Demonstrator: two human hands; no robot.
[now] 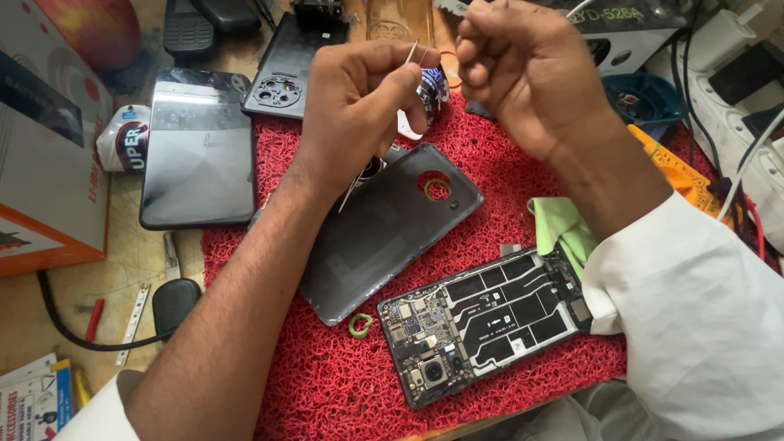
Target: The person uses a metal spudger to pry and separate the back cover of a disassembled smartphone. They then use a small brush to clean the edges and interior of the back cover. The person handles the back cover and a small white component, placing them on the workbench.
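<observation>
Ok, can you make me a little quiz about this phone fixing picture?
1. True or false: the opened phone lies on the red mat.
2. What colour is the small ring beside the dark back cover? A blue, B green, C white.
3. Which hand pinches the thin wire?

Key: 1 true. 2 B. 3 The left hand; the right hand is raised close beside it, fingers curled.

Both hands raised, left hand (359, 106) pinching thin wire (412, 53), opened phone (482, 322) on red mat (327, 384)
</observation>
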